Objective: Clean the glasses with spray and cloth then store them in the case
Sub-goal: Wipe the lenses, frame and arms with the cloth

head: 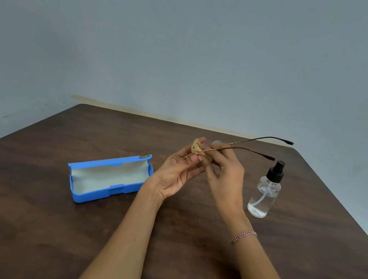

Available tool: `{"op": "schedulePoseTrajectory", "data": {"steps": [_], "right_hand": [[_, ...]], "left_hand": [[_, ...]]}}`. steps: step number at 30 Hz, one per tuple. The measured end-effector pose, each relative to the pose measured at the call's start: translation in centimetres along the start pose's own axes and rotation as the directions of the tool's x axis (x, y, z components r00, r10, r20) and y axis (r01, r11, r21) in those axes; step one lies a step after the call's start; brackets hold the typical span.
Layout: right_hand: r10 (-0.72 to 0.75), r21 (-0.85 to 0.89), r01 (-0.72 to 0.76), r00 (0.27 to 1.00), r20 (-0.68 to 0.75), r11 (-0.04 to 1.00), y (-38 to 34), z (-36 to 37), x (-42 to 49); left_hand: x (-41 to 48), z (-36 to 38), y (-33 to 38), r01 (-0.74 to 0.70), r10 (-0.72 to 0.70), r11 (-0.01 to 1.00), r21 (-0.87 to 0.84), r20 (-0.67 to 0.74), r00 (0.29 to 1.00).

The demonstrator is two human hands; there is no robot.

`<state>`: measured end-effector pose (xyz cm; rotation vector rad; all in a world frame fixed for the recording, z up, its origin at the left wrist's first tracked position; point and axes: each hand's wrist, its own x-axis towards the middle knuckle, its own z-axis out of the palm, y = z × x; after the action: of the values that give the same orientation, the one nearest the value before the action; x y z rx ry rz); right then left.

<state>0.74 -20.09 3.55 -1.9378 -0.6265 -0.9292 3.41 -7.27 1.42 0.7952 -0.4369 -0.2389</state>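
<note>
Above the middle of the table I hold thin brown-framed glasses (pixel 246 149), their two temple arms pointing right. My right hand (pixel 223 176) grips the frame near the hinge. My left hand (pixel 178 172) pinches a small tan cloth (pixel 195 147) around one lens; the lenses are mostly hidden behind my fingers. A clear spray bottle (pixel 265 193) with a black pump top stands upright just right of my right hand. The blue glasses case (pixel 88 194) lies with its lid up at the left, its pale lining showing.
The dark wooden table (pixel 184 259) ends at a plain grey wall (pixel 192 45) at the back. The table's right edge runs diagonally past the spray bottle.
</note>
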Motion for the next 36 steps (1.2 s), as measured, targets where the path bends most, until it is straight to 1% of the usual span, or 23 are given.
{"op": "schedulePoseTrajectory", "data": {"steps": [2, 3, 7, 8, 11, 13, 14, 15, 17, 18, 20, 23, 25, 26, 28, 31, 34, 36], "right_hand": [[-0.019, 0.038, 0.019, 1.0, 0.008, 0.999, 0.2, 0.0, 0.1], [-0.025, 0.019, 0.025, 1.0, 0.011, 1.0, 0.4, -0.1, 0.1], [-0.047, -0.165, 0.041, 0.998, -0.03, 0.985, 0.8, -0.3, 0.0], [-0.05, -0.182, 0.044, 0.998, -0.03, 0.982, 0.7, -0.4, 0.0], [-0.106, -0.128, 0.107, 0.994, 0.021, 0.986, 0.3, -0.3, -0.2], [-0.161, -0.129, 0.168, 0.985, 0.065, 0.977, 0.1, -0.3, -0.3], [-0.146, -0.133, 0.154, 0.987, 0.072, 0.979, 0.2, -0.4, -0.3], [-0.098, -0.14, 0.106, 0.993, 0.059, 0.984, 0.3, -0.5, -0.1], [0.035, -0.114, -0.033, 0.999, 0.014, 0.993, 0.3, -0.7, 0.2], [0.046, -0.124, -0.048, 0.999, -0.014, 0.991, 0.2, -0.7, 0.2], [0.004, -0.166, -0.006, 1.0, -0.012, 0.986, 0.3, -0.7, 0.0], [-0.075, -0.143, 0.082, 0.996, 0.054, 0.986, -0.2, -0.6, -0.2], [-0.124, -0.158, 0.135, 0.989, 0.076, 0.978, -0.3, -0.6, -0.3], [-0.119, -0.171, 0.13, 0.99, 0.07, 0.977, -0.3, -0.6, -0.3], [-0.071, -0.191, 0.073, 0.997, 0.021, 0.979, -0.1, -0.5, -0.1], [-0.019, -0.176, 0.011, 0.999, -0.041, 0.984, 0.3, -0.5, 0.0], [-0.021, -0.188, 0.014, 0.999, -0.037, 0.982, 0.4, -0.4, -0.1], [0.006, -0.195, -0.008, 1.0, -0.009, 0.981, 0.3, -0.2, -0.1]], "left_hand": [[-0.1, -0.1, 0.2, -0.002, 0.002, 1.0, -0.011, 0.004, 1.0], [-0.1, -0.1, 0.3, -0.002, 0.002, 1.0, -0.009, 0.008, 1.0], [-0.1, 0.0, 0.4, 0.024, -0.026, 0.999, 0.044, 0.034, 0.999], [-0.1, -0.1, 0.3, 0.035, -0.037, 0.998, 0.06, 0.03, 0.999], [-0.1, -0.4, 0.3, 0.034, -0.035, 0.995, 0.095, 0.011, 0.999], [-0.1, -0.6, 0.3, 0.021, -0.022, 0.994, 0.109, 0.01, 1.0], [-0.2, -0.6, 0.4, 0.016, -0.018, 0.994, 0.109, 0.013, 1.0], [-0.1, -0.6, 0.3, 0.015, -0.017, 0.994, 0.108, 0.017, 1.0], [-0.1, -0.5, 0.2, 0.024, -0.027, 0.994, 0.109, 0.026, 0.999], [0.0, -0.5, 0.1, 0.028, -0.031, 0.993, 0.116, 0.027, 0.999], [0.1, -0.4, 0.0, 0.033, -0.036, 0.991, 0.128, 0.021, 0.999], [0.0, -0.5, 0.2, 0.018, -0.02, 0.994, 0.104, 0.011, 1.0], [0.0, -0.4, 0.3, 0.006, -0.009, 0.995, 0.097, 0.032, 0.999], [-0.1, -0.3, 0.4, 0.002, -0.007, 0.996, 0.094, 0.045, 0.999], [-0.1, -0.2, 0.5, -0.002, -0.003, 0.996, 0.09, 0.056, 0.998], [0.0, -0.1, 0.6, -0.024, 0.017, 0.992, 0.124, 0.05, 0.999], [0.1, -0.2, 0.7, -0.037, 0.031, 0.987, 0.156, 0.038, 0.999], [0.1, -0.3, 0.7, -0.055, 0.054, 0.987, 0.153, 0.014, 0.998]]}}
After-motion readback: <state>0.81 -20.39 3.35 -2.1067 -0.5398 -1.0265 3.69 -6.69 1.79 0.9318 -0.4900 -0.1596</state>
